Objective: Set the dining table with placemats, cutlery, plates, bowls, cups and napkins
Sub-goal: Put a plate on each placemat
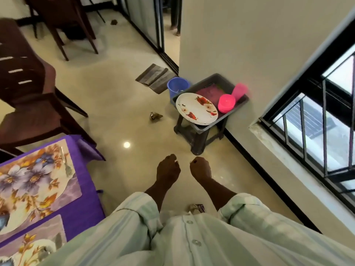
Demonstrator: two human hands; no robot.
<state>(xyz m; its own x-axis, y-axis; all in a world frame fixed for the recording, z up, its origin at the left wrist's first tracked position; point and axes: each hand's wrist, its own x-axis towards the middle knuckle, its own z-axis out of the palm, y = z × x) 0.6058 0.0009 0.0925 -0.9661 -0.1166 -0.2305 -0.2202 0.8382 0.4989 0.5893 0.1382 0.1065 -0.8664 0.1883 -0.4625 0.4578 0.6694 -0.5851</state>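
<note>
My left hand (167,169) and my right hand (200,168) hang side by side in front of me over the floor, fingers loosely curled, holding nothing. Ahead of them a grey tray (204,129) sits on a dark stool (199,144) against the wall. It holds a stack of white floral plates (196,109), pink bowls (226,103), tilted pink cups (239,92) and a maroon cloth (210,92). At the left, the table's purple cloth (84,208) carries a floral placemat (36,175) with a fork (67,167) on it, and a second placemat (32,239) nearer me.
A blue bucket (176,87) stands behind the tray, with a striped floor mat (155,77) beyond it. Dark chairs (28,93) stand at the left by the table. Crumpled wrappers (155,116) lie on the glossy floor. A barred window (317,121) lines the right wall.
</note>
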